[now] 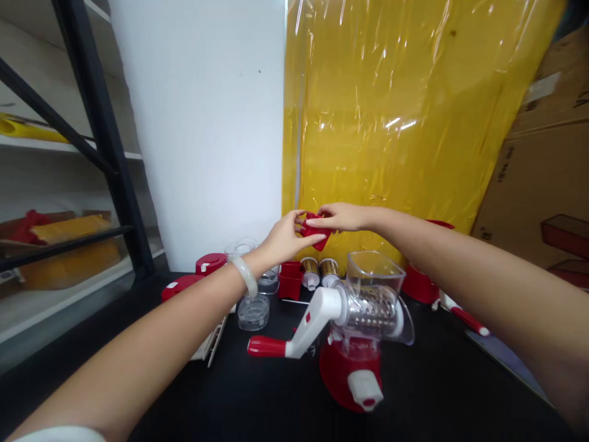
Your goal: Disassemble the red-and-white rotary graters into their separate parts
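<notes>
Both hands grip a small red plastic food pusher [318, 239], held up behind the rotary grater. My left hand [285, 236], with a pale bangle on its wrist, closes on its left side. From the right, my right hand [343, 218] lays its fingers over its top, covering part of it. Below and nearer stands the red and white rotary grater [352, 368], with a clear hopper [375, 270], a metal drum [373, 310] and a crank handle [267, 347] pointing left. Another red plastic piece [291, 279] stands beneath my left hand.
Beside that red piece stand two grater drums [310, 270]. Clear containers [253, 313] and red lids [211, 263] sit left. A red base [418, 282] and a red-handled tool [467, 319] lie right. A yellow plastic curtain [391, 123], cardboard boxes [534, 178] and a black-framed shelf [110, 141] surround the black table.
</notes>
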`<state>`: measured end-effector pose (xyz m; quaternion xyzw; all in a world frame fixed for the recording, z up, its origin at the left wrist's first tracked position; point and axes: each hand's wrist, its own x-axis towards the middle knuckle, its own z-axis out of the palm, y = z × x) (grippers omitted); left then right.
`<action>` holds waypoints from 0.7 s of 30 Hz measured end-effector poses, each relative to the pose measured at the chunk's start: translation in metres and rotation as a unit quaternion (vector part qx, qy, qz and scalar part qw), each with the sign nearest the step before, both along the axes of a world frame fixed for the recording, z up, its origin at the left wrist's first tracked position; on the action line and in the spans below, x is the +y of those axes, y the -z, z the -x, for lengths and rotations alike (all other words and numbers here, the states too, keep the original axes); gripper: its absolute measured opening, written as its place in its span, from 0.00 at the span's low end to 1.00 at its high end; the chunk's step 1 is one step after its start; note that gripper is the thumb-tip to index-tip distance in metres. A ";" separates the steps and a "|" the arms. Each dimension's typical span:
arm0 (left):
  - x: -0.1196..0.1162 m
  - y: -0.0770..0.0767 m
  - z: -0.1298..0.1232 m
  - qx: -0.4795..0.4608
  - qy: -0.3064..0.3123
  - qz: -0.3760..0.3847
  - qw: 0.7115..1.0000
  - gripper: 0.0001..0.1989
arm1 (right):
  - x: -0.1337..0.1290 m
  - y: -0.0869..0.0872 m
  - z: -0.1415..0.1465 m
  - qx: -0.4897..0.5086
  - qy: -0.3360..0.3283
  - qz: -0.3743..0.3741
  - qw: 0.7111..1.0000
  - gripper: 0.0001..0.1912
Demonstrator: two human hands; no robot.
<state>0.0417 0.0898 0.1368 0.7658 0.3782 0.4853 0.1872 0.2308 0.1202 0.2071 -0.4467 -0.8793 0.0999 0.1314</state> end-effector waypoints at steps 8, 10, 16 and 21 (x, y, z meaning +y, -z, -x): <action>0.041 -0.011 0.041 -0.009 -0.009 0.106 0.994 0.41 | 0.038 0.006 0.005 0.092 -0.152 0.064 0.982 0.56; 0.048 -0.013 0.048 -0.006 0.013 0.110 0.994 0.42 | 0.043 0.005 0.007 0.105 -0.149 0.087 0.979 0.52; 0.052 -0.015 0.053 0.099 -0.078 -0.039 0.991 0.47 | 0.048 0.004 0.026 0.147 -0.019 0.169 0.974 0.37; 0.053 -0.004 0.048 0.208 -0.145 -0.130 0.958 0.45 | 0.061 0.016 0.040 0.149 -0.009 0.223 0.963 0.32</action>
